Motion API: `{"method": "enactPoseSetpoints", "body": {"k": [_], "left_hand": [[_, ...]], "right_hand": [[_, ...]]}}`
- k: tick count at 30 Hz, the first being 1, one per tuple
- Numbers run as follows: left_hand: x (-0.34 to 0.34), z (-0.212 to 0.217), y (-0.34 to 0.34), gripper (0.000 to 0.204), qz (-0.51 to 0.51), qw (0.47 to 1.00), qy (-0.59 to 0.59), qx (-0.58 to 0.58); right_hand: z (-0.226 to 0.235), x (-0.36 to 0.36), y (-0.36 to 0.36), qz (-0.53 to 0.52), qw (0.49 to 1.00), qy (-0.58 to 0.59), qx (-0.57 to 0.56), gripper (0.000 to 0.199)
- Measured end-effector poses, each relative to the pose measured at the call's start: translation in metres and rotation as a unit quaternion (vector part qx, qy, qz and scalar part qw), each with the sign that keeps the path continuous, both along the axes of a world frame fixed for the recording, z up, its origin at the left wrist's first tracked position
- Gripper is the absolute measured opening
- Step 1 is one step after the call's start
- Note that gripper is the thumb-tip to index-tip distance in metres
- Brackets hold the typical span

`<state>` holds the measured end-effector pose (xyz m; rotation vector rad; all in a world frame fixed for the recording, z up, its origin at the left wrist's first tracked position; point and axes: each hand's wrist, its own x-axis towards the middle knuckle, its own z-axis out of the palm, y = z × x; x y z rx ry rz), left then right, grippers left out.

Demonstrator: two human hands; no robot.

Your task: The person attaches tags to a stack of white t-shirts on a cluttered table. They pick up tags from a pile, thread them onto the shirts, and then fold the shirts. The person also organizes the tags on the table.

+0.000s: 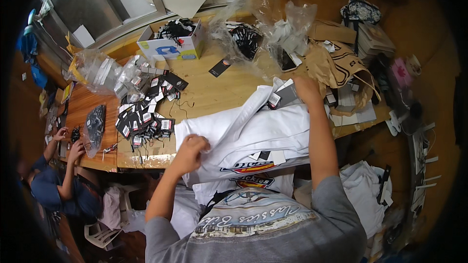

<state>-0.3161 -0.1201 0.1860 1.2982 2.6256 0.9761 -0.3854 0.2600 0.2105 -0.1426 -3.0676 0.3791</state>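
White T-shirts (273,124) lie folded in a stack at the table's front edge, with a coloured chest print showing on the near side. My left hand (193,150) is closed, its curled fingers gripping the shirt fabric at the stack's left end. A fold of white cloth runs up from there to the tags. My right hand (306,90) is at the far right of the stack, fingers bent and partly hidden, beside a grey hang tag (288,93). What it pinches, if anything, I cannot make out. White and black tags (265,156) stick out below the top shirt.
Black hang tags (144,119) are heaped to the left. Behind stand a tag-filled box (170,48), plastic bags (243,39) and a phone (286,59). A brown paper bag (341,65) is right. A co-worker's hands (75,151) work at far left; white garments (363,192) lie lower right.
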Motion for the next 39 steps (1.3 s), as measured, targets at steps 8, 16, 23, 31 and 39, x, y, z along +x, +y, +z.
{"method": "enactPoseSetpoints", "body": {"k": [8, 16, 23, 31, 39], "left_hand": [[0.015, -0.038, 0.007, 0.026, 0.043, 0.984, 0.173, 0.017], [0.017, -0.047, 0.0, 0.028, 0.105, 0.981, 0.11, 0.116], [0.02, -0.045, -0.005, 0.027, 0.191, 0.967, 0.017, 0.167], [-0.061, -0.007, -0.031, 0.014, 0.279, 0.862, -0.267, 0.327], [-0.127, -0.016, -0.012, 0.009, 0.376, 0.864, -0.127, 0.311]], "right_hand": [[-0.038, -0.008, -0.074, 0.367, 0.926, 0.061, 0.067, 0.022], [0.031, 0.028, -0.037, 0.307, 0.905, 0.113, 0.273, 0.012], [0.041, 0.111, -0.013, 0.207, 0.933, 0.223, 0.193, 0.008], [-0.004, 0.051, 0.006, 0.028, 0.92, 0.101, -0.379, 0.021], [0.008, 0.01, 0.019, 0.096, 0.961, 0.01, -0.258, 0.024]]}}
